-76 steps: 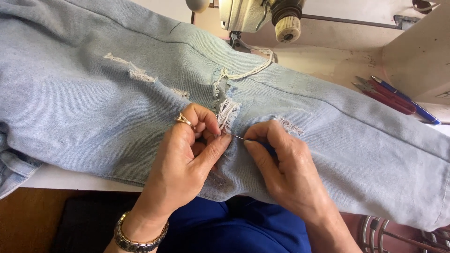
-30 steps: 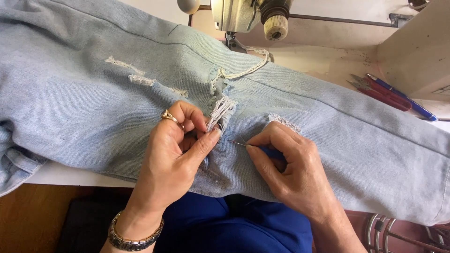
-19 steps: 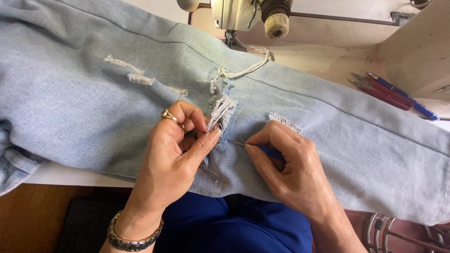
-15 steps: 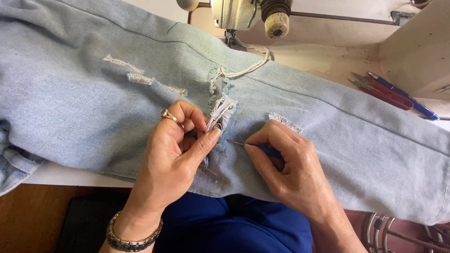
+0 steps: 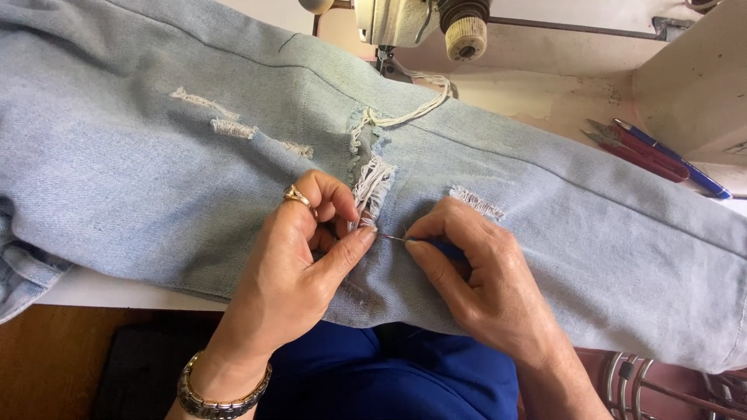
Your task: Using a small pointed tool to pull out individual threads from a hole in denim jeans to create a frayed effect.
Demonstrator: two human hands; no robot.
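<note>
From the head camera, a pair of light blue distressed denim jeans (image 5: 545, 218) lies spread across a white sewing table (image 5: 117, 289), the cloth draped toward the person's lap. The left hand (image 5: 299, 264), wearing a gold ring and a metal-link bracelet, pinches the denim just below a frayed tear of white threads (image 5: 372, 183), thumb pressed against the curled fingers. The right hand (image 5: 482, 272) sits just beside it, thumb and forefinger closed on a thin metal pointed tool (image 5: 393, 237) whose tip reaches the left thumb at the edge of the tear. At the top stands a cream-coloured sewing machine (image 5: 420, 19), with loose white thread trailing onto the denim. Near the right edge, red and blue pens (image 5: 661, 155) lie on the tabletop, well apart from both hands.
</note>
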